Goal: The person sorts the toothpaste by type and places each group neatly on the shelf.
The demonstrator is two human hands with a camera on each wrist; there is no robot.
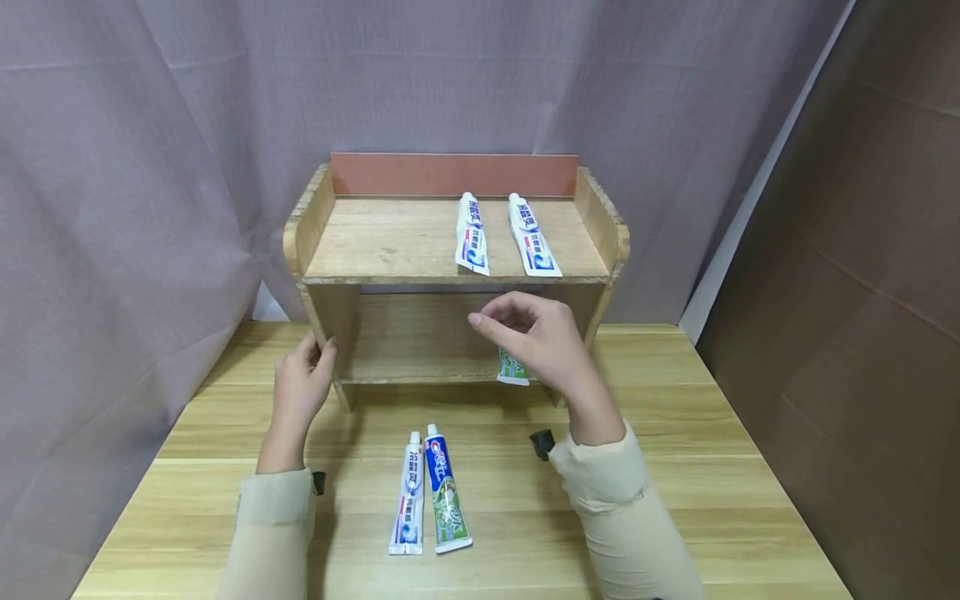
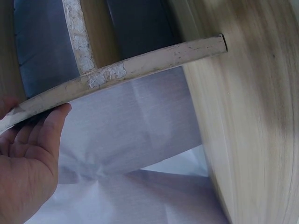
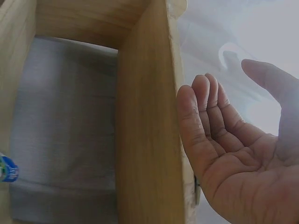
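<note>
My left hand (image 1: 303, 379) grips the left side panel of a small two-tier wooden shelf (image 1: 356, 242); the left wrist view has the fingers (image 2: 51, 128) on one face of the panel and the thumb on the other. My right hand (image 1: 536, 337) hovers before the shelf, holding nothing, its thumb and fingers (image 3: 189, 112) apart. Behind it, a green toothpaste tube (image 1: 513, 367) lies on the lower board, partly hidden. Two white-and-blue toothpaste tubes (image 1: 472, 235) (image 1: 533, 237) lie side by side on the upper board, caps toward the back.
On the wooden table (image 1: 675, 500) before the shelf lie a white toothpaste tube (image 1: 408, 496) and a blue-and-green toothpaste tube (image 1: 447, 492), caps pointing at the shelf. A grey curtain (image 1: 450, 75) hangs behind, and a brown one (image 1: 847, 275) hangs at the right.
</note>
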